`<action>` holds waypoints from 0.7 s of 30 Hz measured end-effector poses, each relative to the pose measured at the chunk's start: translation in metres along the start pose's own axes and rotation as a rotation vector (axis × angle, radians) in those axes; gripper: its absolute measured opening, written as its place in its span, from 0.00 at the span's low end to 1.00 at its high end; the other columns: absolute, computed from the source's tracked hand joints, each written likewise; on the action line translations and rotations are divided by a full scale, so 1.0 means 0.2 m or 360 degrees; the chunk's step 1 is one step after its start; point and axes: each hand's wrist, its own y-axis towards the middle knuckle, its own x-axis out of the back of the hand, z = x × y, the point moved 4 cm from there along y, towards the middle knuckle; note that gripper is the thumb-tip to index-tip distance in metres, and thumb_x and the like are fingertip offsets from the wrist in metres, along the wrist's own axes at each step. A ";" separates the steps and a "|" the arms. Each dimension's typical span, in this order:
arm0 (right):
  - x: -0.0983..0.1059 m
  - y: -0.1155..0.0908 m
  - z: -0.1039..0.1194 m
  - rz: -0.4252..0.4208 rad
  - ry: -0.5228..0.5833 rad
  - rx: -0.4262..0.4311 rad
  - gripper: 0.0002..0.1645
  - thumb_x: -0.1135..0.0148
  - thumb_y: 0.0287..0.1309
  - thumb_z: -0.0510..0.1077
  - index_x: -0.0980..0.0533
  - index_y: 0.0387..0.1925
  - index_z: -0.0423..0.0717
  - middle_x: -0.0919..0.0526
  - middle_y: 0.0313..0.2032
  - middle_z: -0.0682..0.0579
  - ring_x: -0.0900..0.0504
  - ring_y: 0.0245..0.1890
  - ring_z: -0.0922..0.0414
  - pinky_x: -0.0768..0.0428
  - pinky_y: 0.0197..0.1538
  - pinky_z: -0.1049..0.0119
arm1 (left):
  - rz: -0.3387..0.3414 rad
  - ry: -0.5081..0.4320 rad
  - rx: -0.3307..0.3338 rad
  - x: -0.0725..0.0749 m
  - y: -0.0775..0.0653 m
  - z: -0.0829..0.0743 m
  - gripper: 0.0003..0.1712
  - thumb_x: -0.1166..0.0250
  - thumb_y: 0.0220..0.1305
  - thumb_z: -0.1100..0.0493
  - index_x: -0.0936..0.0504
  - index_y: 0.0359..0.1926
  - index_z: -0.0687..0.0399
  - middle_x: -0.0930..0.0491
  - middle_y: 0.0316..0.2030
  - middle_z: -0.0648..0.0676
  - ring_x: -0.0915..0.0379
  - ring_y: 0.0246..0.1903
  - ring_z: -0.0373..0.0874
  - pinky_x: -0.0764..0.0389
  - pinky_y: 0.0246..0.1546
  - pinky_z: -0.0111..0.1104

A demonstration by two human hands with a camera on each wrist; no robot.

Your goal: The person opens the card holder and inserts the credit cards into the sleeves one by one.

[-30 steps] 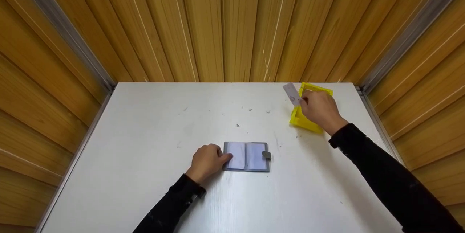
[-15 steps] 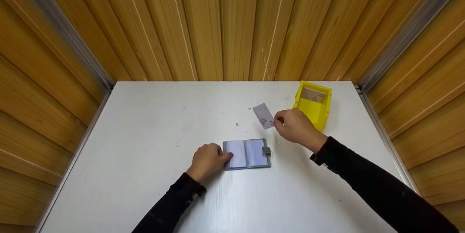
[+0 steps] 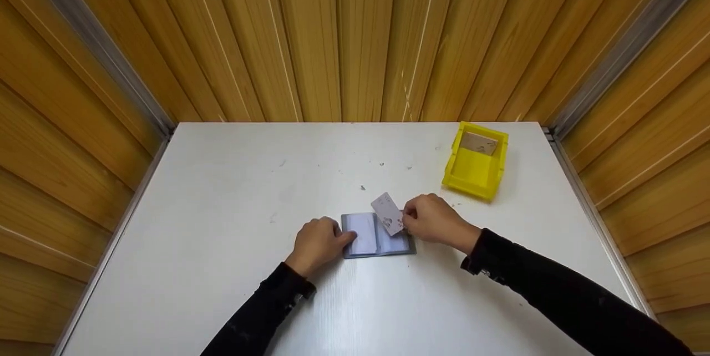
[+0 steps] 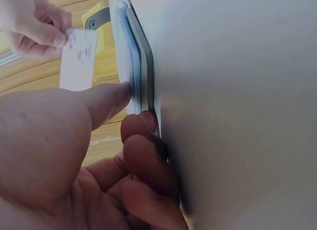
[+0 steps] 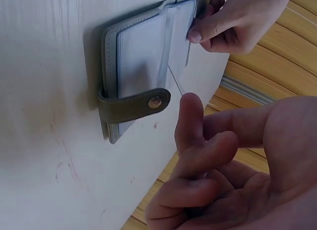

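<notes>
An open grey card holder (image 3: 363, 237) with clear plastic sleeves lies on the white table. My left hand (image 3: 316, 245) grips its left edge, thumb on the sleeves and curled fingers against the cover, as the left wrist view shows. Above the right-hand sleeves, my right hand (image 3: 435, 217) pinches a pale printed card (image 3: 387, 214) by one edge between thumb and finger. The card is tilted and overlaps the holder in the head view; edge-on in the right wrist view, it appears as a thin line. A strap (image 5: 133, 106) with a metal snap sticks out from the holder's right side.
A yellow bin (image 3: 471, 170) stands at the back right of the table (image 3: 233, 178), with another printed card (image 3: 480, 144) leaning against its far inner wall. Wood-patterned panels (image 3: 355, 40) enclose the table at the back and both sides.
My right hand has carried the card from the yellow bin leftward and toward me, to over the card holder. The left hand keeps its place on the holder, which has turned very slightly.
</notes>
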 end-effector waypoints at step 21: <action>-0.12 -0.02 -0.05 0.0104 0.0090 -0.0195 0.17 0.36 0.66 0.41 0.24 0.20 0.51 0.28 0.20 0.57 0.31 0.21 0.60 0.35 0.26 0.68 | 0.0017 -0.0030 0.0015 -0.01 0.01 0.00 0.25 0.25 0.69 0.42 0.19 0.20 0.49 0.26 0.18 0.44 0.32 0.21 0.40 0.34 0.23 0.32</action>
